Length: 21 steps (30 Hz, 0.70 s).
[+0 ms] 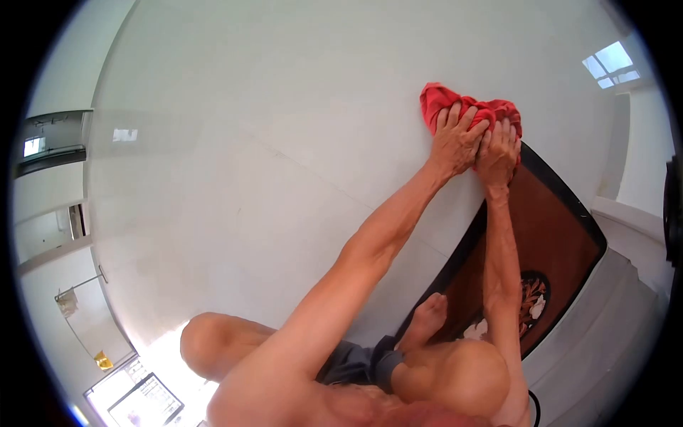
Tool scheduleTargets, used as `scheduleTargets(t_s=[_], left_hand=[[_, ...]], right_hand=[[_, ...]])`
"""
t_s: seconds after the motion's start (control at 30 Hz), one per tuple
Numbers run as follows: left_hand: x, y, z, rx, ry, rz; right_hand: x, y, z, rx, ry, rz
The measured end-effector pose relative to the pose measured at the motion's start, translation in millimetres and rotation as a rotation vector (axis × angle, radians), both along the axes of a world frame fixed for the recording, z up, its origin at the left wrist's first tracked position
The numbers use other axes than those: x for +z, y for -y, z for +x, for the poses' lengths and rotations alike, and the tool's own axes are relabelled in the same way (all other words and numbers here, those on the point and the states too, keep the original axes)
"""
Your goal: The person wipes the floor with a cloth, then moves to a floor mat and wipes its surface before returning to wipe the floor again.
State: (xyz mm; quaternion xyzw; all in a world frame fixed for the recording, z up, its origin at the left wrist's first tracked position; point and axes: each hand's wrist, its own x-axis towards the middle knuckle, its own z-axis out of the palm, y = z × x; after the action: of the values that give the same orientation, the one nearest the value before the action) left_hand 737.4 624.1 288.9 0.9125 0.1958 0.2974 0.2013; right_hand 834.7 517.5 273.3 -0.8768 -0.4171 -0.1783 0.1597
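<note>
A crumpled red cloth (491,114) lies on the glossy pale floor (284,178), at the far corner of a brown mat with a black border (551,213). My left hand (455,142) presses down on the cloth, its fingers spread and curled into the folds. Close beside it on the right, my right hand (498,153) bears on the same cloth with its fingers held together. Both arms reach forward, and the two hands nearly touch. Part of the cloth is hidden beneath my palms.
My bare foot (427,317) rests on the mat, near its floral oval (533,302). My bent knees (455,377) are low in view. A pale step or ledge (605,320) runs along the right. At lower left stands a bright doorway or window (146,402).
</note>
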Motion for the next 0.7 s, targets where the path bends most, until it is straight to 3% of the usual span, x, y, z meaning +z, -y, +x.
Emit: scheduleTargets(t_s=[0.1,0.27,0.47,0.7], left_hand=[[-9,-19,1,0.016,0.010,0.012],[-17,-58,-29,0.105,-0.044,0.067],[-18,-90,-154,0.289,-0.172,0.098],[-3,-14,-298,0.681,-0.396,-0.006]], right_hand=[[-7,-23,9,-0.029,-0.014,-0.008],[-4,-72,-13,0.114,0.031,0.053],[16,-128,-120,0.310,-0.118,0.082],[17,-93,-252,0.662,-0.217,0.006]])
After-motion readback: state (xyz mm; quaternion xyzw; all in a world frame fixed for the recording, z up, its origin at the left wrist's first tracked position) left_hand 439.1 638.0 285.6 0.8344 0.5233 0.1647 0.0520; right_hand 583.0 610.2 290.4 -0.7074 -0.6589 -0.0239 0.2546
